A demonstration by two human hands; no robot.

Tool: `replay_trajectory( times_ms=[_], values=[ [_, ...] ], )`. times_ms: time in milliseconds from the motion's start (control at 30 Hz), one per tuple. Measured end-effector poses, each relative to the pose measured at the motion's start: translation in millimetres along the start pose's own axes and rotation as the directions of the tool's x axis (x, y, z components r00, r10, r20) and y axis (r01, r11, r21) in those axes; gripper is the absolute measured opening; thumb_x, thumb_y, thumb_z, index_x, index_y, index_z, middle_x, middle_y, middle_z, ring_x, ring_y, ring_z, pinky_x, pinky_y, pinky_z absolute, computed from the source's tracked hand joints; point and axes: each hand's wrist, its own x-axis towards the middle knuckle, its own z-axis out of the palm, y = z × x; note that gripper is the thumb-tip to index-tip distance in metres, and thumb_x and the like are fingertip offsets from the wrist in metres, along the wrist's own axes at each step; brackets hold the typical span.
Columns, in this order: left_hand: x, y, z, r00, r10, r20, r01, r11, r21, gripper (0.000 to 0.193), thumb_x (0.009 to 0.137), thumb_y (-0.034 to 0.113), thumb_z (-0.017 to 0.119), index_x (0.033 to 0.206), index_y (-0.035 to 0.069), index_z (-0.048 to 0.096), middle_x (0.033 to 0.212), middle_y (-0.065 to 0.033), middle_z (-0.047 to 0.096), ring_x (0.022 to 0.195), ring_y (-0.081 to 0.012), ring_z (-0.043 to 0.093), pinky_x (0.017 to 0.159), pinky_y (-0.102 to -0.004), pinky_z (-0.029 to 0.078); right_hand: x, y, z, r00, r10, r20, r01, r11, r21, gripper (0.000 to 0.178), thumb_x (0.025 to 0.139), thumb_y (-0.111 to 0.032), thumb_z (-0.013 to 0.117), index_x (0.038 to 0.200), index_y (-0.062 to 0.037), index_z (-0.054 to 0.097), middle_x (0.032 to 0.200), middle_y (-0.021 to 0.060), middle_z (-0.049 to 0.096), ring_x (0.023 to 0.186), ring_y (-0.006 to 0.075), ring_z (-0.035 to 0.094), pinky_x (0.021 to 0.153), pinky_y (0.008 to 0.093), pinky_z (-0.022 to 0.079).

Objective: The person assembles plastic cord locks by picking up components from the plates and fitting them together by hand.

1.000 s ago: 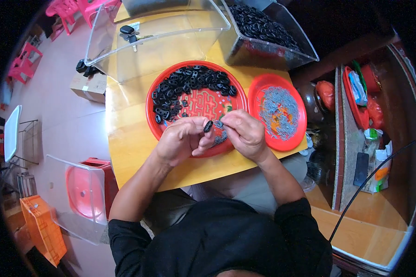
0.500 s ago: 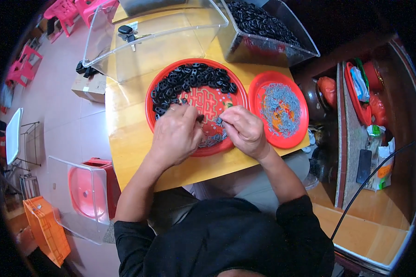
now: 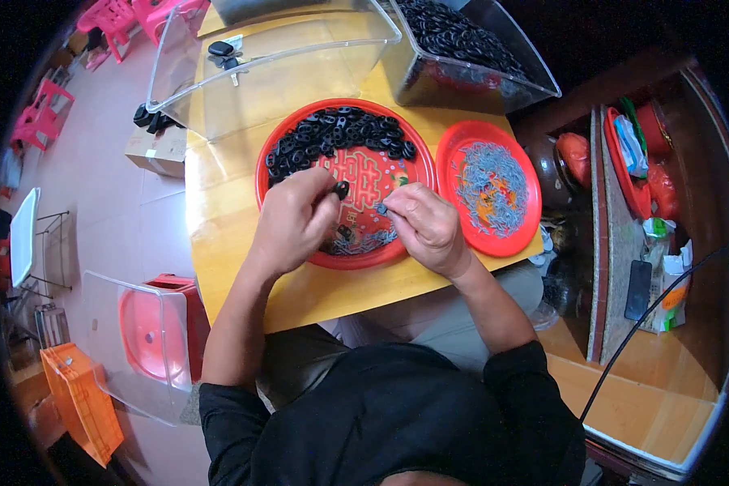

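Note:
My left hand (image 3: 294, 220) is over the left part of a round red tray (image 3: 426, 168), closed on a small black oval piece with holes (image 3: 341, 190) at its fingertips. Facing it, my right hand (image 3: 431, 228) pinches a small grey pin (image 3: 382, 208) between thumb and forefinger. The two hands are apart, with the tray's gold-patterned middle showing between them. A heap of similar black pieces (image 3: 332, 134) lines the tray's far side. Loose grey pins (image 3: 368, 241) lie along its near side, partly hidden by my left hand.
Right of the tray, a red oval plate (image 3: 531, 198) holds many grey pins. Beyond stand a clear bin of black pieces (image 3: 462, 40) and a clear plastic box (image 3: 283, 61) with keys (image 3: 228, 61) by it. All rest on a yellow table (image 3: 227, 267); a red stool (image 3: 150, 332) stands left.
My left hand has shifted slightly left, and the black piece now shows clearly at its fingertips. My right hand stays nearly in place.

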Motion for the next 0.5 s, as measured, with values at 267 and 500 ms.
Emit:
replay_trajectory(
  times_ms=[267, 500],
  values=[
    [0.7, -10.9, -2.5, 0.900, -0.354, 0.256, 0.429, 0.612, -0.664, 0.011, 0.078, 0.011, 0.046, 0.070, 0.004, 0.049, 0.059, 0.0031, 0.043, 0.052, -0.0053, 0.038, 0.047, -0.0207, 0.029, 2.0, 8.7, -3.0, 0.996, 0.002, 0.087, 0.002, 0.999, -0.049, 0.019, 0.067, 0.009, 0.062, 0.083, 0.0008, 0.057, 0.079, 0.0133, 0.058, 0.071, 0.0261, 0.059, 0.061, 0.0323, 0.048],
    [-0.3, -16.8, -2.8, 0.872, -0.372, 0.319, 0.453, 0.362, -0.815, 0.012, 0.079, 0.014, 0.044, 0.072, 0.007, 0.050, 0.059, 0.0013, 0.048, 0.046, -0.0055, 0.038, 0.041, -0.0188, 0.029, 4.0, 12.7, -18.3, 0.991, 0.136, -0.007, -0.136, 0.989, -0.052, 0.017, 0.068, 0.009, 0.061, 0.082, 0.0012, 0.058, 0.079, 0.0125, 0.058, 0.069, 0.0245, 0.059, 0.058, 0.0305, 0.047]
  ],
)
